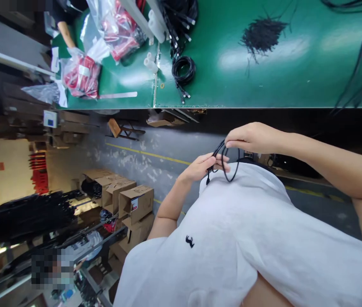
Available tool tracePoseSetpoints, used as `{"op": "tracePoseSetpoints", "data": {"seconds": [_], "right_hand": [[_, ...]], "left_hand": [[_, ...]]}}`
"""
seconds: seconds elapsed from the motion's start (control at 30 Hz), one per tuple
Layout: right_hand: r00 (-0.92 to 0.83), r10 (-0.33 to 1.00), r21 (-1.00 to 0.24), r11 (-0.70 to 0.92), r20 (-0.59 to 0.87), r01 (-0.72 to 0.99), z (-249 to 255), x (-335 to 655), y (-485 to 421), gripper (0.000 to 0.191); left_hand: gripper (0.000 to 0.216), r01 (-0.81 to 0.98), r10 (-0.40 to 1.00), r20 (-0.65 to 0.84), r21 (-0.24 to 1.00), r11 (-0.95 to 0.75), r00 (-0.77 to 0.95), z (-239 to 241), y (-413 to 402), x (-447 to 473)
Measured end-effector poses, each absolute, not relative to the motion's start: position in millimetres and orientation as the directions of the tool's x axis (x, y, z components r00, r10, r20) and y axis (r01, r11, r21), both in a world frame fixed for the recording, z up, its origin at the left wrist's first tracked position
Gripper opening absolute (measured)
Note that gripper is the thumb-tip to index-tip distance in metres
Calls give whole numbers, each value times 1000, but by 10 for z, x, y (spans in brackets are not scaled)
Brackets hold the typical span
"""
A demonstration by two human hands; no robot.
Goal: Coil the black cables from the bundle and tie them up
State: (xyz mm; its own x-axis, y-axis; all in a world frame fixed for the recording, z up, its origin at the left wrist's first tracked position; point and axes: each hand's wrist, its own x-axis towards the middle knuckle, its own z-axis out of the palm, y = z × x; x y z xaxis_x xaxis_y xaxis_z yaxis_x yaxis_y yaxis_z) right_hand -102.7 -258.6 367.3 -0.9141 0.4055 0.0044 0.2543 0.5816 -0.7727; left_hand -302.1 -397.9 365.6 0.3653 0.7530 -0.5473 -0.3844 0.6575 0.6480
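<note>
In front of my white shirt, a thin black cable (238, 158) hangs in loose loops between my two hands. My left hand (202, 166) is closed round one side of the loops, and a cable end with a dark plug (208, 179) dangles below its fingers. My right hand (247, 137) pinches the top of a loop, fingers pressed together. On the green table (212, 91) ahead lie a coiled black cable (183, 70) with light-coloured plugs, a larger bundle of black cables (181, 19) and a heap of short black ties or strips (264, 35).
Several black cables (360, 55) hang over the table's right edge. Clear bags with red contents (81, 76) lie at the left, near another person's arm (66, 34). Cardboard boxes (136, 202) and a wooden stool (115, 128) stand on the floor at left.
</note>
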Motion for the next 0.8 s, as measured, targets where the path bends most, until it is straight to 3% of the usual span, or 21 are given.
{"op": "tracePoseSetpoints", "data": {"seconds": [0.1, 0.23, 0.4, 0.53, 0.63, 0.7, 0.8], "right_hand": [[-901, 433, -814, 526, 9, 245, 3593, -1009, -2520, 40], [-866, 499, -840, 470, -2, 272, 3574, -1010, -2582, 37], [-857, 511, -905, 330, -67, 267, 3228, -895, -2478, 41], [-671, 692, -850, 161, -265, 502, 2435, -277, -2581, 43], [-516, 718, -601, 171, -467, 781, 2075, 145, -2914, 32], [-701, 579, -632, 369, -417, 681, 2201, 193, -3178, 29], [-920, 371, -754, 568, -124, 330, 2868, -86, -3398, 37]], "left_hand": [[37, -478, 773, -520, 609, 633, 362, 3693, -3950, -2965], [19, -519, 677, -655, 471, 713, 336, 3664, -3926, -2915], [33, -564, 627, -727, 404, 720, 280, 3686, -3987, -2999], [41, -717, 755, -652, 561, 414, -74, 4020, -3996, -3448], [34, -691, 793, -532, 693, 207, -296, 4215, -3988, -3753], [31, -635, 787, -530, 734, 240, -315, 4165, -3951, -3768], [23, -541, 760, -625, 708, 454, -179, 3874, -3845, -3529]]}}
